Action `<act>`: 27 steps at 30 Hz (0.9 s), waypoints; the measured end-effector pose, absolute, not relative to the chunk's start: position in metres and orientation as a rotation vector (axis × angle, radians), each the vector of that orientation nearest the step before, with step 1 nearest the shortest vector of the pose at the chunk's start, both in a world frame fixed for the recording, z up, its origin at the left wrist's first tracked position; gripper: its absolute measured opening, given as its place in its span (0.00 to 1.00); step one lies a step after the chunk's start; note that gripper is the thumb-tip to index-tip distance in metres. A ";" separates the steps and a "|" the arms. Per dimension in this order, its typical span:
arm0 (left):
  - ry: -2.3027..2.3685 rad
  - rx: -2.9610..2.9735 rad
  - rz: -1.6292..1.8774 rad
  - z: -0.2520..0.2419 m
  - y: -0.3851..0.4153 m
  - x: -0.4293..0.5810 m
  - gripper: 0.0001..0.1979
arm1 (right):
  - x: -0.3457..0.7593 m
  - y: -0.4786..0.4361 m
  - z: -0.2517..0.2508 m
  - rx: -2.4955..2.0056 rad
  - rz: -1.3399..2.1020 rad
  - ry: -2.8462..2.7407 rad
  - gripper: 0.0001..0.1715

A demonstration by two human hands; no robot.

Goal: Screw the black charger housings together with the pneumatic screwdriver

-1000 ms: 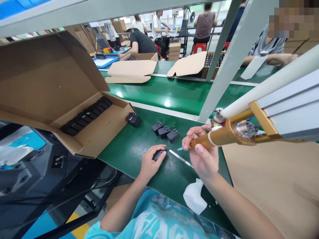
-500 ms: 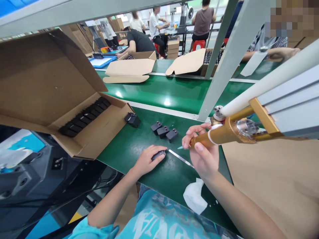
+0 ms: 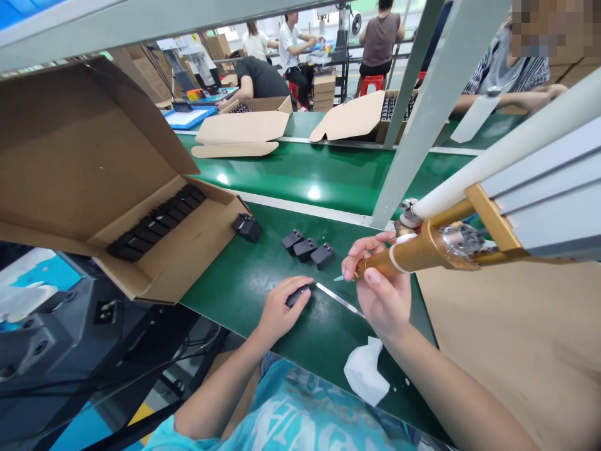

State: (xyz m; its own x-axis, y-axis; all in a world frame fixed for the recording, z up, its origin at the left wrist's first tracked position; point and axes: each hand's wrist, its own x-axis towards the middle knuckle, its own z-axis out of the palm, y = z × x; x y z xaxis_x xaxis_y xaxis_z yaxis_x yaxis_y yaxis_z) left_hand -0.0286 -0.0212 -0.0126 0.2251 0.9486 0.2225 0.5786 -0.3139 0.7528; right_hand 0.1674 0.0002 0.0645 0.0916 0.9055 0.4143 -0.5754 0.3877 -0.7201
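On the green worktop my left hand point(image 3: 282, 307) is closed around a black power adapter point(image 3: 297, 295), mostly covered by the fingers. My right hand point(image 3: 382, 285) wraps round a gold-coloured cylindrical tool point(image 3: 417, 249), whose thin teal tip point(image 3: 339, 279) points left towards the adapter without touching it. A flat metal strip point(image 3: 339, 298) lies between the two hands. Just beyond them, three black plug adapters point(image 3: 305, 249) rest in a row with their pins up. Another adapter point(image 3: 247, 227) stands beside the open cardboard box point(image 3: 197, 241), which holds a row of black adapters point(image 3: 157, 222).
A crumpled white tissue point(image 3: 367, 371) lies near the front edge. The tool joins a grey arm point(image 3: 544, 188) at right. A slanted metal post point(image 3: 413, 131) rises before a green conveyor point(image 3: 291, 169). Cardboard point(image 3: 507, 326) covers the right side. Several people work beyond.
The view has shifted slightly. My left hand has turned the adapter a little, while my right hand keeps its hold on the tool. A person at the far right has shifted.
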 end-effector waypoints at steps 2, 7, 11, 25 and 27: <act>1.416 1.962 0.896 -0.011 -0.020 -0.030 0.12 | 0.168 0.000 0.064 -0.419 1.155 -0.953 0.18; 1.338 1.927 0.714 0.003 -0.012 -0.043 0.14 | 0.170 0.000 0.063 -0.418 1.175 -0.951 0.18; 1.225 2.006 0.687 0.009 -0.010 -0.048 0.14 | 0.171 0.001 0.062 -0.417 1.174 -0.945 0.18; 1.398 2.404 0.518 -0.005 -0.019 -0.041 0.13 | 0.171 0.001 0.064 -0.467 1.157 -0.945 0.19; 1.481 2.474 0.399 -0.005 -0.020 -0.041 0.14 | 0.171 0.001 0.065 -0.465 1.151 -0.947 0.17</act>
